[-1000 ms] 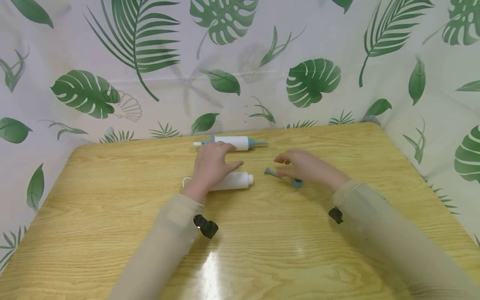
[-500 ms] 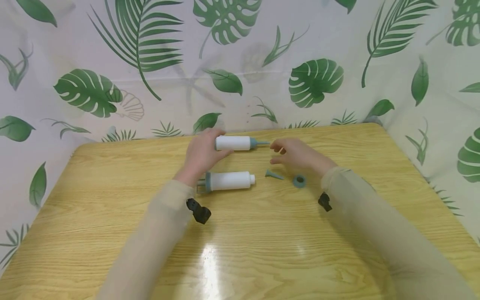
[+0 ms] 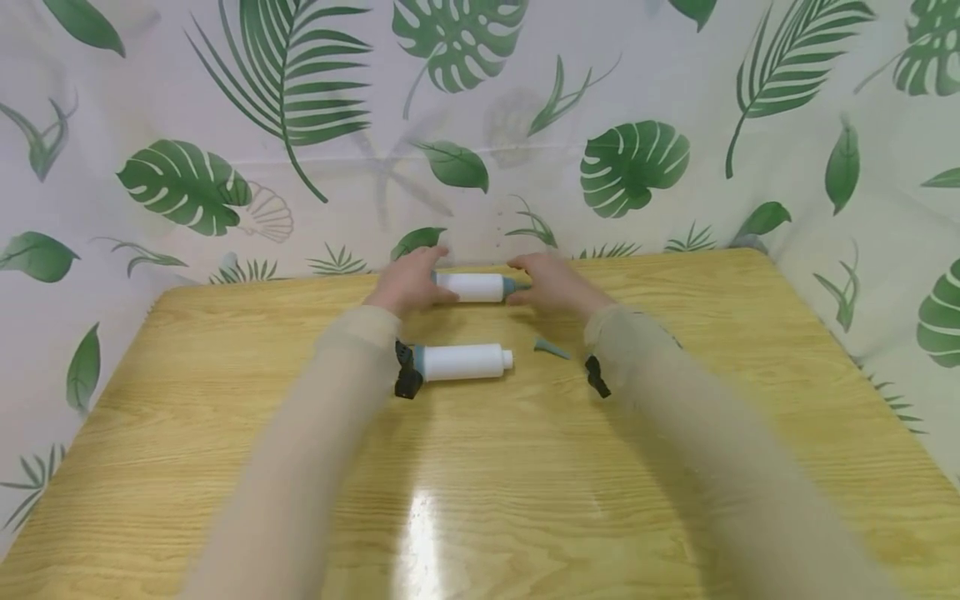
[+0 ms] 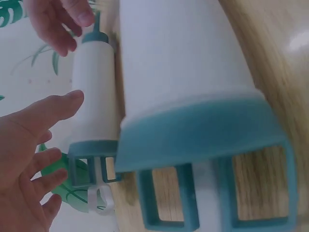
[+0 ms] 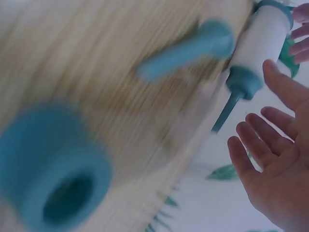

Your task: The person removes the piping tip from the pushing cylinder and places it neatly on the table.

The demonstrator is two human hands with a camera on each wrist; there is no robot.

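Note:
A white syringe-like tube with blue-green ends (image 3: 471, 287) lies near the table's back edge, its thin nozzle pointing right. My left hand (image 3: 408, 282) is at its handle end, fingers spread; the left wrist view shows thumb and fingers around it without a visible grip. My right hand (image 3: 555, 286) is by the nozzle end, its fingers apart from the tube (image 5: 263, 41) in the right wrist view. A second white tube (image 3: 463, 362) lies nearer, its handle (image 4: 169, 198) large in the left wrist view and its narrow neck bare.
A loose blue-green nozzle (image 3: 552, 348) lies right of the nearer tube. A blue-green ring cap (image 5: 53, 166) appears close in the right wrist view; in the head view my right sleeve hides it. A leaf-print cloth (image 3: 480, 125) hangs behind the wooden table (image 3: 225, 417).
Both hands have moved away from the nearer tube and loose parts toward the back tube. My right hand has moved left and back to its nozzle end. The tubes have stayed in place.

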